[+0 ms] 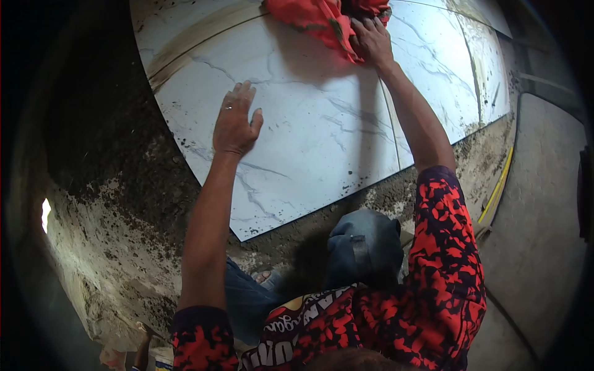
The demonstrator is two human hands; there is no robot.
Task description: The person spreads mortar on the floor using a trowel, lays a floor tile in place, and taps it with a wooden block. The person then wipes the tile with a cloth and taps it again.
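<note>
My left hand (237, 120) lies on a white floor tile (297, 148) with grey marble veins, its fingers stretched out and a ring on one of them. Farther off to the right, my right hand (373, 42) is closed on a red cloth (322, 21), which lies bunched over the tiles at the far edge of the view. Part of the cloth runs out of the picture. Dark crumbs of dirt are scattered on the tile near its front edge, and brown smears show along the joints.
Dark loose mortar or soil (105, 123) borders the tiles on the left. Rough concrete (124, 247) lies nearer. My bent knee (365, 244) in jeans is by the tile's front edge. On the right are a yellow strip (497, 185) and a grey slab (547, 179). Another person's arm (143, 346) shows at lower left.
</note>
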